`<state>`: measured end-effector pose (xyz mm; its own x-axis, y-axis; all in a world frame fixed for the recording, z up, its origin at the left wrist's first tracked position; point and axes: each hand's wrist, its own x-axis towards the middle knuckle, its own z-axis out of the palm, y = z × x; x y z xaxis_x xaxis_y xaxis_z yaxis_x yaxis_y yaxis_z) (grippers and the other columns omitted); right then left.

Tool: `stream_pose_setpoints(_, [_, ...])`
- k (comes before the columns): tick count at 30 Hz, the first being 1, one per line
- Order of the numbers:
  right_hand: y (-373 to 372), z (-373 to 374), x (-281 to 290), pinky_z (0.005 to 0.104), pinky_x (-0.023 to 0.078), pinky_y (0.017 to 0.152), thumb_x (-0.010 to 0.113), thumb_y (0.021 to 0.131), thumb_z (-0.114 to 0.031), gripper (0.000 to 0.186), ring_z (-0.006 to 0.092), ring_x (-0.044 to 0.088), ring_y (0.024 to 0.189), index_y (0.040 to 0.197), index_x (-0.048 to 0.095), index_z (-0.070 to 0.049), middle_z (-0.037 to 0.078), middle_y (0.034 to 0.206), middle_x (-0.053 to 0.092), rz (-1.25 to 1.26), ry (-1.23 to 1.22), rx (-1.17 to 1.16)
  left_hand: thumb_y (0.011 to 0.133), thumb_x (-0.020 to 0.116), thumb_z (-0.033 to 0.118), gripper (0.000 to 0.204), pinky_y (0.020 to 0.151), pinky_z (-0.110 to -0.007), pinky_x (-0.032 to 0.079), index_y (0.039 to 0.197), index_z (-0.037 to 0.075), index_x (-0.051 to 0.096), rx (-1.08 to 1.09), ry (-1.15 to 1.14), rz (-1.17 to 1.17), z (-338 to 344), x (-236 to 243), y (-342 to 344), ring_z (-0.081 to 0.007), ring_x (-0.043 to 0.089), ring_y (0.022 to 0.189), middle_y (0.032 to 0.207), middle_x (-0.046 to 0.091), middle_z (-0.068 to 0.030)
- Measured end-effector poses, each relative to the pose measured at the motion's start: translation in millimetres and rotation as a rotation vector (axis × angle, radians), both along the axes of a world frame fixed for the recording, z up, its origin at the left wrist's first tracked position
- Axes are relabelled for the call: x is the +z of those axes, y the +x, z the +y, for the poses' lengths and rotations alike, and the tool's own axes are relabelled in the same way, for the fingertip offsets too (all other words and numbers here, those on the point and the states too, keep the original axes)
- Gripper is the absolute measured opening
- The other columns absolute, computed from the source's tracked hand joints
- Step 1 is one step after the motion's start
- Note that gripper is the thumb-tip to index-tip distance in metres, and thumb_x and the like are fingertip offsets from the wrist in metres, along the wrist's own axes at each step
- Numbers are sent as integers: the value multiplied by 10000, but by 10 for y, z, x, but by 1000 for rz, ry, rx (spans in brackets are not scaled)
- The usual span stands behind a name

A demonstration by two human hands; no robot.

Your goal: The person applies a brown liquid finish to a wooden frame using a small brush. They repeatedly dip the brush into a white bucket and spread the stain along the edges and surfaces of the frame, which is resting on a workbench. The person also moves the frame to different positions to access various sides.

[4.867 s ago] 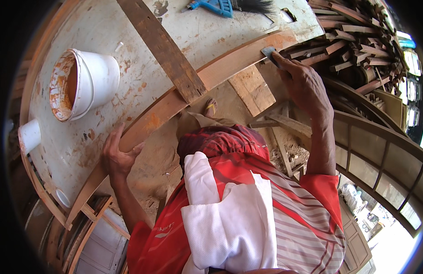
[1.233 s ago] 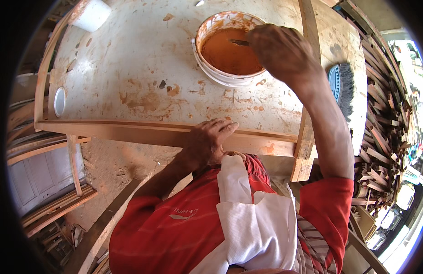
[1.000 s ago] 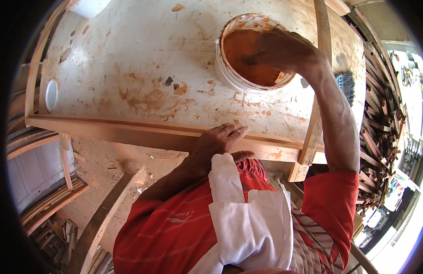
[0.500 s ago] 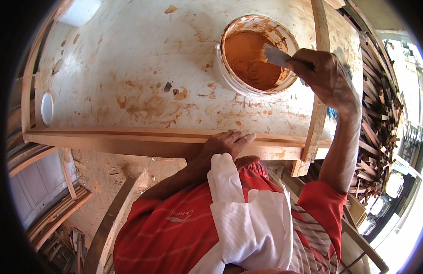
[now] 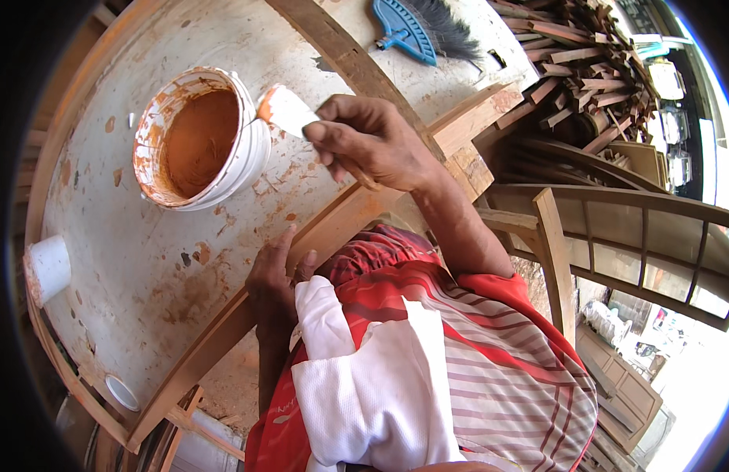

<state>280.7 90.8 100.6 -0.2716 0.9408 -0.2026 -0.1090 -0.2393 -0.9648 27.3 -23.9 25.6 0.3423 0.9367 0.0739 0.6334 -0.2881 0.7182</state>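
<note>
My right hand (image 5: 372, 141) is closed round the handle of a putty knife (image 5: 288, 110). Orange-brown paste coats the tip of its pale blade, which is outside the bucket, just right of its rim. The white plastic bucket (image 5: 258, 153) stands on the stained white tabletop (image 5: 239, 236), with orange-brown paste (image 5: 198, 141) in it and smears up its inner wall. My left hand (image 5: 275, 271) rests at the near edge of the table, on the wooden rail (image 5: 333, 224), its fingers stretched apart and holding nothing.
A blue brush head with dark bristles (image 5: 408, 31) lies at the far right of the table. A wooden bar (image 5: 349, 59) crosses the tabletop. To the left are a white container (image 5: 48, 270) and a round white lid (image 5: 122, 392). Scrap wood (image 5: 577, 79) is piled beyond the right side.
My view has turned to the right. The putty knife has come out of the bucket with paste on its tip. My left hand stays at the table's near edge, fingers now more spread.
</note>
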Motion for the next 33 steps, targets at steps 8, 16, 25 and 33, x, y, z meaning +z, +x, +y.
stream_pose_setpoints(8, [1978, -918, -308, 189, 438, 466, 641, 1066, -210, 226, 66, 630, 637, 1105, 707, 2, 46, 784, 685, -260, -70, -557, 1053, 610, 417, 496, 905, -501, 550, 1280, -16, 690, 74, 23, 229, -78, 31, 193, -425, 703, 1028, 1104, 729, -212])
stream_pose_setpoints(16, [2679, -1053, -572, 384, 549, 725, 656, 1013, -126, 361, 240, 681, 766, 1368, 708, -166, 103, 888, 693, -1431, 365, -389, 1063, 594, 418, 477, 920, -489, 545, 1303, 18, 698, 130, -3, 352, -44, 47, 308, -427, 697, 1068, 1158, 729, -222])
stream_pose_setpoints(25, [2773, -809, -157, 458, 550, 742, 650, 1002, -194, 346, 319, 712, 874, 1342, 706, -220, 121, 935, 680, -1672, 380, -121, 1047, 608, 451, 507, 909, -503, 548, 1301, 22, 702, 180, 21, 349, -38, 33, 372, -430, 700, 1061, 1163, 728, -228])
stream_pose_setpoints(33, [2663, -966, -277, 458, 559, 737, 637, 1022, -195, 351, 322, 714, 870, 1369, 684, -171, 126, 957, 683, -1616, 354, -9, 1068, 580, 399, 474, 972, -458, 539, 1344, 29, 687, 214, 6, 375, -71, 17, 368, -414, 687, 1159, 1241, 722, -221])
